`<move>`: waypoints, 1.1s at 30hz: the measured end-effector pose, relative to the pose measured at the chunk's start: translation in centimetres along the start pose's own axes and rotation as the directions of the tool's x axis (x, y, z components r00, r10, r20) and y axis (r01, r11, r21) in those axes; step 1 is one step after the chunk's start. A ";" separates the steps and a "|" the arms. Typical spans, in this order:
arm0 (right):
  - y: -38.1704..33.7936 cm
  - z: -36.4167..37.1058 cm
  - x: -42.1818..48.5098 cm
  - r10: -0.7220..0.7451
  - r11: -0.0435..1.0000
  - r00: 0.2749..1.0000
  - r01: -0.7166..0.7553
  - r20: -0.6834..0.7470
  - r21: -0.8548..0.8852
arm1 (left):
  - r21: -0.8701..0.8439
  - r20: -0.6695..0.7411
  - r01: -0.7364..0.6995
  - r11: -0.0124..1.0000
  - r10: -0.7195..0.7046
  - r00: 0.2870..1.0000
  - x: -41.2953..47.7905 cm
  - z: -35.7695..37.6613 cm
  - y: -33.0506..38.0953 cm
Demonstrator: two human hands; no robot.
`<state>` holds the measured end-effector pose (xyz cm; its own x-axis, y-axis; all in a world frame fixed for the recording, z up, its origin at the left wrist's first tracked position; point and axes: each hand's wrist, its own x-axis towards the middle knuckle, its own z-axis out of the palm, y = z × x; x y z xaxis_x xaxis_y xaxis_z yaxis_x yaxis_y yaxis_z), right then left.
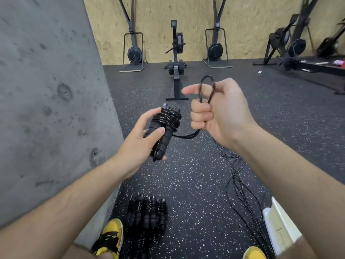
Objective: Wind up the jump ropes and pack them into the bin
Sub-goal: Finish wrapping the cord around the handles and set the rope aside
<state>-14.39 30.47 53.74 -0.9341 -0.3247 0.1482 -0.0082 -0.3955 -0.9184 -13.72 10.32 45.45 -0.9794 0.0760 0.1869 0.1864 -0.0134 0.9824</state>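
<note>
1. The jump rope (164, 128), two ribbed black foam handles side by side with thin glossy cord coiled round their upper ends, is held in the air above the floor.
2. The left hand (141, 139) grips the handles; the right hand (216, 111) pinches a loop of cord (207, 88) in curled fingers, just beside.
3. Wound ropes (149, 214) lie by the concrete wall (46, 90); loose cords (240, 184) trail right towards a white bin (280, 227).
4. Speckled rubber floor (196, 165) runs open ahead to a rowing machine (176, 58).

Concrete wall (46, 100) left; open floor (233, 113) ahead.
</note>
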 end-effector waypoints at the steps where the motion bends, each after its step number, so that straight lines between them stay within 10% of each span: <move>1: 0.6 0.2 0.2 -0.032 0.992 0.999 0.028 -0.031 -0.121 | -0.014 -0.025 -0.021 1.000 0.021 0.999 0.0 0.1 0.1; 4: 2.3 0.9 0.2 -0.118 0.839 0.992 0.075 -0.046 -0.538 | -0.031 -0.071 -0.052 0.998 0.050 0.996 0.0 0.4 0.4; 7: 3.7 0.8 -0.7 -0.197 0.404 0.971 0.210 0.139 -0.890 | -0.068 -0.074 -0.090 0.994 0.085 0.994 -0.2 0.9 0.7; 12: 5.2 0.7 -1.2 -0.193 0.142 0.944 0.297 0.268 -0.944 | -0.120 -0.106 -0.145 0.982 0.133 0.985 -0.3 1.3 1.3; 22: 6.5 1.8 -2.1 -0.283 0.200 0.920 0.333 0.271 -0.921 | -0.148 -0.105 -0.204 0.968 0.190 0.976 -0.2 1.0 1.9; 33: 8.5 3.4 -1.6 -0.483 0.553 0.873 0.239 -0.074 -0.798 | -0.066 -0.069 -0.230 0.971 0.226 0.972 -0.2 1.1 1.7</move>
<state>-11.76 24.66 46.91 -0.8373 -0.0291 0.5460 -0.5126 0.3890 -0.7654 -13.16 11.40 47.08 -0.9149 0.0022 0.4036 0.4016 -0.0959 0.9108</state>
